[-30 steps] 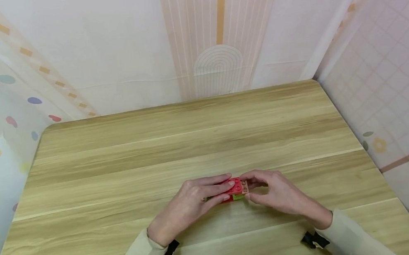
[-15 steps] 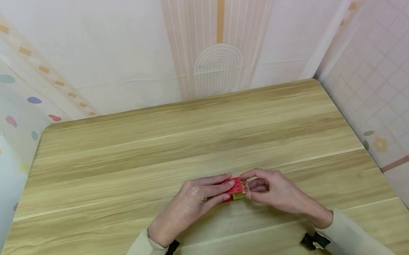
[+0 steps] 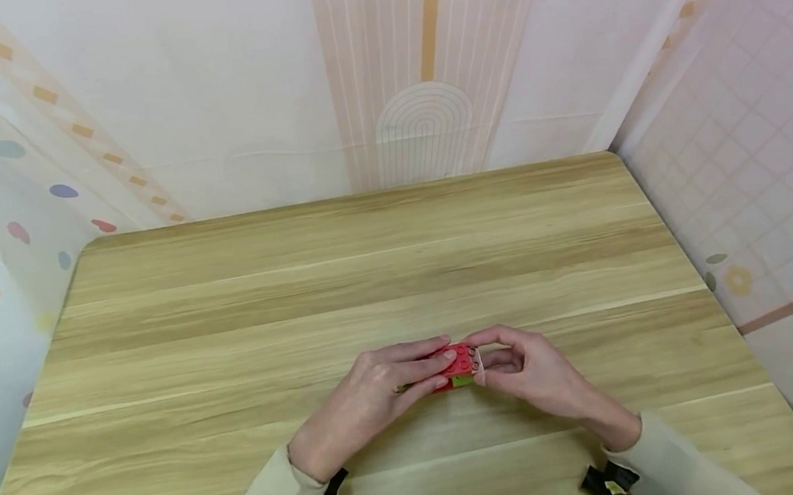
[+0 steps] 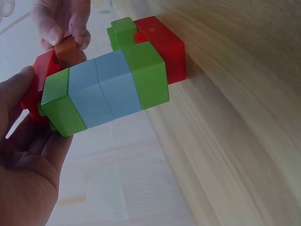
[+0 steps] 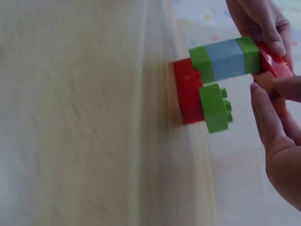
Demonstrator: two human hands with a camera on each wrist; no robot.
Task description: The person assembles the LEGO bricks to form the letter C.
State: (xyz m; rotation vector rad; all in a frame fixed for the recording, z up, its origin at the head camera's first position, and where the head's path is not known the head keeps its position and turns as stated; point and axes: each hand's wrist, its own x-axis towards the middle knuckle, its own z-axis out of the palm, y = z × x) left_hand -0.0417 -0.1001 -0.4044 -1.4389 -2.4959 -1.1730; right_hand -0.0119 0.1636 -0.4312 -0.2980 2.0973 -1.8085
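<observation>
A standing tower of toy building bricks is under both hands. In the left wrist view, a red base brick (image 4: 165,49) rests on the table, with a small green brick (image 4: 124,32) on one side of it. Above the base come a green brick (image 4: 149,75), two light blue bricks (image 4: 103,87) and another green brick (image 4: 61,101). A red brick (image 3: 460,354) tops the column; my left hand (image 3: 374,379) grips it between thumb and fingers. My right hand (image 3: 540,369) pinches an orange-brown brick (image 5: 265,82) against the red brick's right end. Fingers partly hide their joint.
The wood-grain table (image 3: 229,313) extends around the tower. Patterned cloth walls (image 3: 242,94) border its back and sides. A black strap (image 3: 331,488) sits at the left cuff, and another black strap (image 3: 606,481) at the right.
Both hands stay almost in place. The orange-brown brick has shifted slightly at the red brick's end, and the right wrist has moved a little left. The head view has tilted slightly.
</observation>
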